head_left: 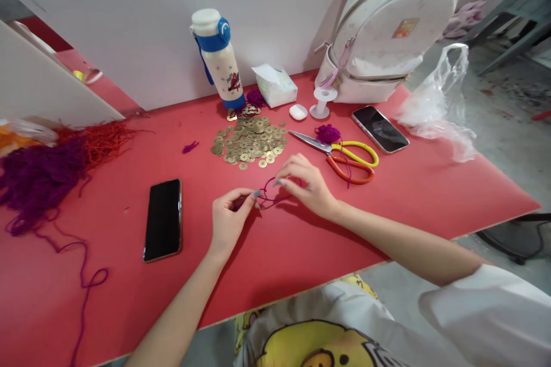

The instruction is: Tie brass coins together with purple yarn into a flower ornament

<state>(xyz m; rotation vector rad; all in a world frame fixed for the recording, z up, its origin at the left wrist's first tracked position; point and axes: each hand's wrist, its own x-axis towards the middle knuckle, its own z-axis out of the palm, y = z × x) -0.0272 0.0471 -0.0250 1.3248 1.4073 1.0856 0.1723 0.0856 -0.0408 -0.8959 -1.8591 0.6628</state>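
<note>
A purple cord (282, 200) forms a loop between my two hands, just above the red tabletop. My left hand (230, 215) is closed, its thumb and forefinger pinching the cord at the loop's left side. On the right, my right hand (307, 183) has its thumb and fingers drawn together at the loop, with the cord passing by the fingertips. Just beyond the hands lies a heap of brass coins with holes (253, 137). Scissors (329, 149) with one yellow and one orange handle rest to the right of the coins, partly under a purple cord bundle (328, 133).
A black phone (163, 221) lies left, another phone (381, 129) right. Behind stand a bottle (219, 63), a tissue pack (275, 89), a white spool (321, 104) and a white backpack (387, 28). Purple cord (43, 178) piles up at left; a plastic bag (439, 109) sits right.
</note>
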